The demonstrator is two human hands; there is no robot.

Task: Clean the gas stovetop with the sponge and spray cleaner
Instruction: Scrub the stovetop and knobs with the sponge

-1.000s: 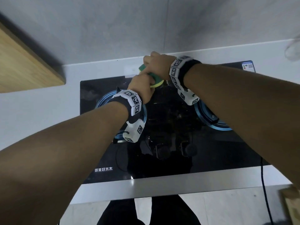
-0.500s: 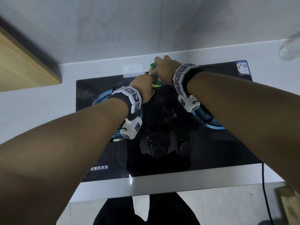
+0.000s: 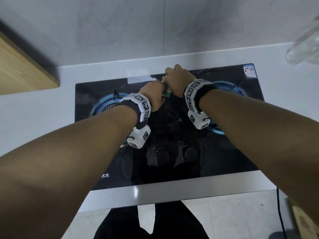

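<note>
Both hands, the left hand (image 3: 152, 95) and the right hand (image 3: 177, 80), grip the sponge (image 3: 166, 91) between them, pressed to the stovetop's (image 3: 224, 157) far middle edge.

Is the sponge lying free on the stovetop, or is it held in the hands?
Held. Both hands, the left hand and the right hand, grip the sponge between them, above the back of the stovetop.
</note>
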